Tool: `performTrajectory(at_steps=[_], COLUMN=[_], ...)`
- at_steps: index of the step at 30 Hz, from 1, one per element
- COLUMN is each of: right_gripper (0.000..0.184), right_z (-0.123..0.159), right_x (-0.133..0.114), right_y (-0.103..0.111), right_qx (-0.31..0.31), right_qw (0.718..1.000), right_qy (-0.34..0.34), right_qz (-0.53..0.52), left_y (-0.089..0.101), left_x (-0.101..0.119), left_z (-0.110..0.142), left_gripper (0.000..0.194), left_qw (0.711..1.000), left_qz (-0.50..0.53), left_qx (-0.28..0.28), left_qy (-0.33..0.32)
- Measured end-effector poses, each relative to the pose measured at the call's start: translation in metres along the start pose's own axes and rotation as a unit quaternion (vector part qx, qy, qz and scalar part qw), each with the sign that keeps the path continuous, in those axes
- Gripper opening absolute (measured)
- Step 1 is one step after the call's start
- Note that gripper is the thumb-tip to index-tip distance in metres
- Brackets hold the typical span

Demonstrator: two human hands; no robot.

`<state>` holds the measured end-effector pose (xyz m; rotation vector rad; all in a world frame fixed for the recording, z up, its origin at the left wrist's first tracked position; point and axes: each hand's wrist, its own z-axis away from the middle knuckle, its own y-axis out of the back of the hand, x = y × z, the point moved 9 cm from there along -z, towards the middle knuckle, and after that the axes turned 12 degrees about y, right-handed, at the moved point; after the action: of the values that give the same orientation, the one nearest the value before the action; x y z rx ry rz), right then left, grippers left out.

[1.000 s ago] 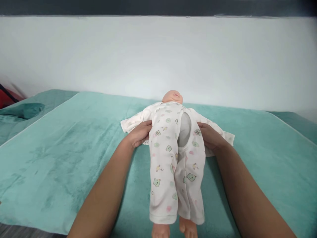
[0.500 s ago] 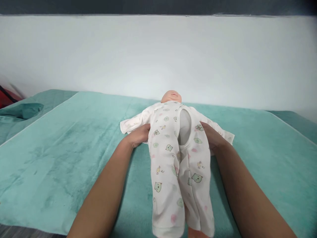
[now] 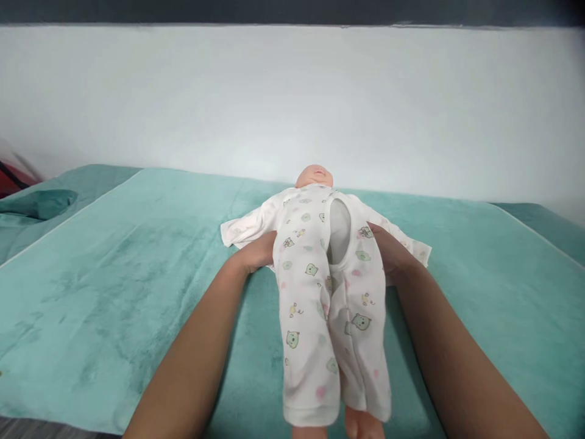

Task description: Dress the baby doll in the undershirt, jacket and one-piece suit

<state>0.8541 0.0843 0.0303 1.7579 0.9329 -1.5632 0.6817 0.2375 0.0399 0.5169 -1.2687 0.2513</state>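
Note:
A baby doll [image 3: 315, 177] lies on its back, head toward the wall, in a white long-sleeved top [image 3: 251, 227]. White baby trousers [image 3: 311, 292] printed with green animal faces cover its legs, and an oval opening at the crotch shows pale cloth inside. My left hand [image 3: 261, 251] grips the trousers at the left side of the waist, fingers tucked behind the fabric. On the opposite side, my right hand [image 3: 387, 247] grips the other edge, its fingers also mostly hidden. Below the hems, the doll's lower legs [image 3: 363, 424] show at the bottom of the view.
A teal plush cover [image 3: 114, 274] spreads under the doll. Behind it rises a white wall [image 3: 292, 97] with a dark band [image 3: 292, 12] on top. A red item [image 3: 16, 180] stands at the far left, beside bunched teal fabric [image 3: 41, 204].
The trouser hems have shifted up the doll's legs, so more of both lower legs shows. My hands stay at the waist sides, and the view has tilted slightly.

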Motion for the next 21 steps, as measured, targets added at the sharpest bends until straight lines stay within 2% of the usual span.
performTrajectory(at_steps=[2,5,8,11,16,21], right_gripper=[0.027,0.027,0.028,0.031,0.038,0.033], right_z=[-0.003,-0.007,-0.009,-0.009,-0.009,-0.007], right_x=[0.01,0.017,0.019,0.02,0.019,0.015], right_y=[0.0,0.004,0.005,0.004,0.0,0.0], right_qx=[-0.02,-0.014,-0.013,-0.014,-0.031,-0.023], right_qw=[0.999,0.999,0.999,0.998,0.996,0.996], right_qy=[-0.019,-0.02,-0.022,-0.021,-0.016,-0.019], right_qz=[-0.026,-0.031,-0.037,-0.059,-0.083,-0.086], left_y=[-0.001,-0.004,-0.004,-0.005,-0.01,-0.016], left_x=[0.002,0.0,-0.004,-0.009,-0.011,-0.007], left_z=[-0.002,-0.007,-0.009,-0.009,-0.01,-0.01], left_gripper=[0.03,0.033,0.035,0.029,0.025,0.039], left_qw=[1.0,0.997,0.982,0.962,0.949,0.953], left_qz=[0.006,0.078,0.186,0.264,0.301,0.29], left_qx=[0.006,0.001,0.007,0.018,0.006,-0.032], left_qy=[-0.014,0.002,0.033,0.062,0.091,0.076])
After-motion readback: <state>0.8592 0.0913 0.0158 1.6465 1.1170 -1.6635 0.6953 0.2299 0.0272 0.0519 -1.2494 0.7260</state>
